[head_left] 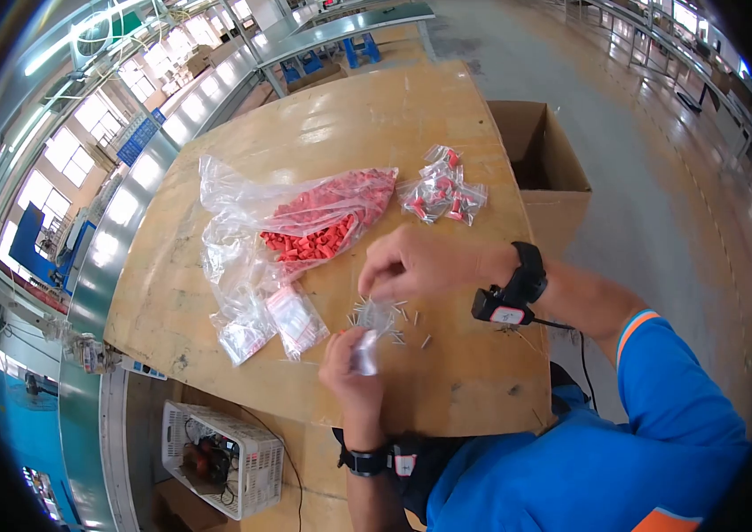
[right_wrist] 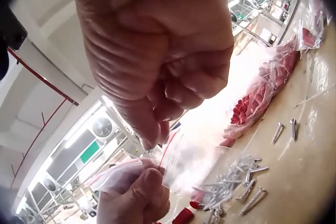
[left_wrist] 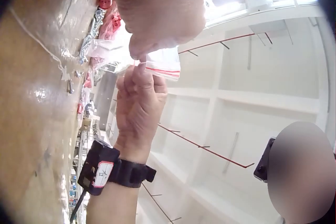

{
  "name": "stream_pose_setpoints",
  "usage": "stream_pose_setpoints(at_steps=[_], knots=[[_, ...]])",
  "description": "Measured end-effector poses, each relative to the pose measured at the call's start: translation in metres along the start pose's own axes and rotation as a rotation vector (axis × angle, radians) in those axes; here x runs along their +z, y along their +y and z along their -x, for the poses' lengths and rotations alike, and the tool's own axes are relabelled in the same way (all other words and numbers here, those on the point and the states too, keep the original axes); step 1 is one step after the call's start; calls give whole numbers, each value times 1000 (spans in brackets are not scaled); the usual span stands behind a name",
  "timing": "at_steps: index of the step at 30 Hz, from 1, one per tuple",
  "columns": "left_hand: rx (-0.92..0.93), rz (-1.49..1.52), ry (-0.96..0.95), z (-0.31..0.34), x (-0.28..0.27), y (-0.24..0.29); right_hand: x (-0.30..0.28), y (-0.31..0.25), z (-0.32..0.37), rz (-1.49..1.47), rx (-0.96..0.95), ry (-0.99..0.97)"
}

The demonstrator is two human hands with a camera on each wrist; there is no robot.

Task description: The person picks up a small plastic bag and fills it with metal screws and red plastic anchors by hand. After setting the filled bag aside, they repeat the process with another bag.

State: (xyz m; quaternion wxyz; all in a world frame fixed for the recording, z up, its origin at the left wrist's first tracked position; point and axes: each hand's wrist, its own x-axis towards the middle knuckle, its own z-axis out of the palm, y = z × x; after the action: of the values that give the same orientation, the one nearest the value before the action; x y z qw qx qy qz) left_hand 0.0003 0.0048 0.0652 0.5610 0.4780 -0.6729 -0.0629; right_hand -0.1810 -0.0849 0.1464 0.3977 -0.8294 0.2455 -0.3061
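Note:
My left hand point(head_left: 351, 363) pinches a small clear zip bag point(head_left: 378, 317) with a red stripe near its mouth, close over the table. Curled above the bag is my right hand point(head_left: 407, 266), its thumb and fingertips right at the bag's mouth in the right wrist view; I cannot tell what they pinch. Loose silver screws point(right_wrist: 253, 201) lie on the wood around and beneath the bag. Red plastic pieces point(right_wrist: 184, 216) sit beside the left hand in the right wrist view.
A large clear bag of red plastic pieces point(head_left: 309, 239) lies beyond my hands. Packs of zip bags point(head_left: 296, 319) rest left of them. Small filled bags point(head_left: 447, 191) with red pieces and screws are at the back right. A cardboard box point(head_left: 571, 168) stands beside the table point(head_left: 358, 115).

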Motion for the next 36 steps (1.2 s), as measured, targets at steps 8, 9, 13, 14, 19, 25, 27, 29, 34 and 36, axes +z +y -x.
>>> stream_pose_setpoints(at_steps=[8, 9, 13, 14, 19, 25, 27, 29, 34, 36], knots=[[-629, 618, 177, -9, -12, 18, -10, -7, 22, -30, 208, -10], [-614, 629, 171, -10, -13, 18, -10, -7, 24, -30, 209, -28], [-587, 819, 175, -10, -18, 14, -5, -12, 36, -51, 173, -125], [-590, 902, 187, -10, -21, 12, -2, -19, 39, -62, 154, -159], [-725, 1303, 122, -4, -36, 6, 23, -110, 72, -774, -313, -536], [-800, 1658, 179, -15, -37, 2, 68, -171, 109, -870, -786, -169], [-789, 1736, 176, -17, -38, -9, 49, -169, 95, -636, -900, -223], [-762, 1791, 134, -16, -38, -25, 28, -172, 76, -400, -988, -314], [-740, 1886, 118, -21, -33, -17, 45, -171, 56, -481, -1131, -198], [-742, 1881, 79, -14, -40, -21, 57, -163, 48, -562, -1188, -109]])
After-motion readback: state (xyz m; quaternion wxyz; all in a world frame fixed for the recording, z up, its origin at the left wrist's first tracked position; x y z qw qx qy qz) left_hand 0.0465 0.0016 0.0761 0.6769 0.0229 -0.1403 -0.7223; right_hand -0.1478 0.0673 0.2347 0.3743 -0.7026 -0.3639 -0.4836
